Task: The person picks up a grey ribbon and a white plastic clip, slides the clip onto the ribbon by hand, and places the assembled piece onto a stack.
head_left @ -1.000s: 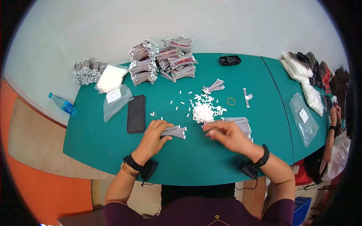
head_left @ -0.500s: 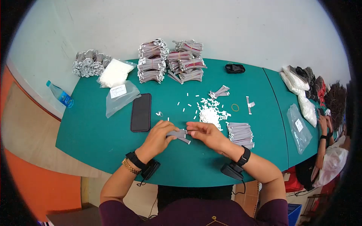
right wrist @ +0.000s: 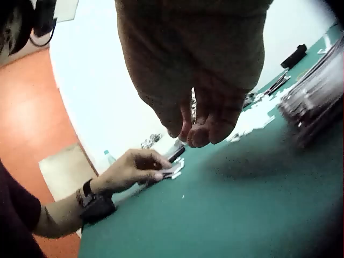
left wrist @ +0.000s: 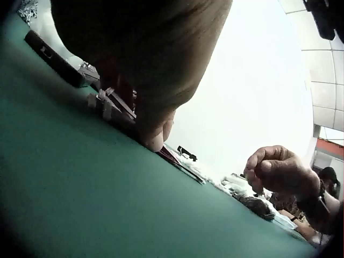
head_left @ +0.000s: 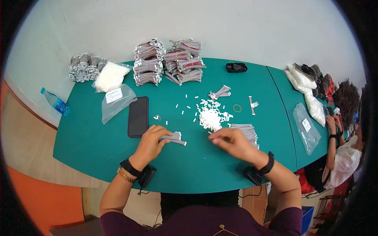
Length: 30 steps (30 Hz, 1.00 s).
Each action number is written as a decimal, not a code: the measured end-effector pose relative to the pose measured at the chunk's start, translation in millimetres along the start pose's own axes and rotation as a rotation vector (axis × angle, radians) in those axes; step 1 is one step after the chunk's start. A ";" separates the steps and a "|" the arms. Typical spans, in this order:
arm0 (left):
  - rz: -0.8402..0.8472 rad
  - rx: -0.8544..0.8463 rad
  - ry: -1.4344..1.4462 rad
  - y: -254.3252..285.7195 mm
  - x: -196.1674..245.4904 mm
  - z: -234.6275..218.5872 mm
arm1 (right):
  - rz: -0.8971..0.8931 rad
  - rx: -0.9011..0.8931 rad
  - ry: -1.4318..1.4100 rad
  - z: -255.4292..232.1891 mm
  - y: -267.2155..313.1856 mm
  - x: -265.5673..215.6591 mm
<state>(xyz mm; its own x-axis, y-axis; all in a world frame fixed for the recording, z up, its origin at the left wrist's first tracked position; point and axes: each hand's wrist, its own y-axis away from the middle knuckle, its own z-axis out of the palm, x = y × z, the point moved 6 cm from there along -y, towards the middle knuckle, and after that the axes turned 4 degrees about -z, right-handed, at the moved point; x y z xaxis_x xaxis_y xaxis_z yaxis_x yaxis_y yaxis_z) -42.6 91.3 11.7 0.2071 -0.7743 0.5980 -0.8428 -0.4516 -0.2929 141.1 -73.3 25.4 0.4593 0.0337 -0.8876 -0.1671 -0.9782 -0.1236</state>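
Note:
My left hand (head_left: 151, 142) pinches several short flat grey ribbon cables (head_left: 176, 140) with white ends between thumb and fingers, low over the green table. Their white ends fan out toward the right. In the right wrist view the left hand (right wrist: 137, 171) also shows with the cable ends at its fingertips. My right hand (head_left: 238, 144) has bent fingers with the thumb near the index finger, beside the heap of small white pieces (head_left: 210, 118). I cannot tell whether a piece is between its fingertips. A row of grey ribbon cables (head_left: 246, 131) lies just behind that hand.
A phone (head_left: 138, 117) lies left of the cables. Bundled cables (head_left: 149, 63) are stacked at the back. A bag of white pieces (head_left: 112, 76), a flat plastic bag (head_left: 117, 104), a rubber band (head_left: 237, 108) and a black pouch (head_left: 236, 67) lie around. Another person's arms (head_left: 331, 137) are at right.
My right hand first came left to the cable ends in my left hand, then drew back right to the edge of the white heap. The left hand kept its hold on the cables.

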 end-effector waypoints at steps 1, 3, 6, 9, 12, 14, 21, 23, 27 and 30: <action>-0.002 -0.002 0.001 -0.4 0.2 -0.2 | -0.034 -0.031 0.045 14.2 -2.3 -1.8; -0.009 -0.009 0.001 -0.7 2.9 -1.8 | -0.091 -0.068 0.122 36.9 -13.9 -4.7; -0.005 -0.021 0.001 -2.5 11.2 -3.3 | -0.117 -0.067 0.223 58.1 -39.5 -4.3; 0.009 -0.018 0.001 -1.4 9.1 -2.8 | -0.222 -0.061 0.349 69.3 -53.2 2.1; 0.007 -0.028 0.006 -1.3 5.4 -1.2 | -0.323 -0.089 0.382 75.4 -59.3 -2.4; 0.010 -0.026 0.000 -1.3 3.4 -1.3 | -0.338 -0.084 0.408 77.3 -62.3 -5.5; -0.023 -0.038 0.051 -0.8 -3.8 0.2 | -0.258 -0.177 0.297 70.3 -73.9 -9.7; -0.027 -0.042 0.061 -0.1 -5.6 1.7 | -0.472 -0.158 0.284 69.4 -91.2 -27.4; -0.017 -0.025 0.030 0.6 -6.5 1.6 | -0.664 -0.167 0.330 93.1 -124.7 -28.9; 0.013 -0.001 0.053 1.8 -6.0 -1.1 | -0.642 -0.228 0.358 99.3 -138.4 -16.5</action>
<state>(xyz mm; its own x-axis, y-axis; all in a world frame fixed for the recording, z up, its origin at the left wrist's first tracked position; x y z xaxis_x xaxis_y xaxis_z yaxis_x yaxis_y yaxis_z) -45.9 95.6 8.5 0.1698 -0.7553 0.6330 -0.8458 -0.4414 -0.2997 70.0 81.9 13.1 0.6666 0.5785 -0.4701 0.3938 -0.8087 -0.4369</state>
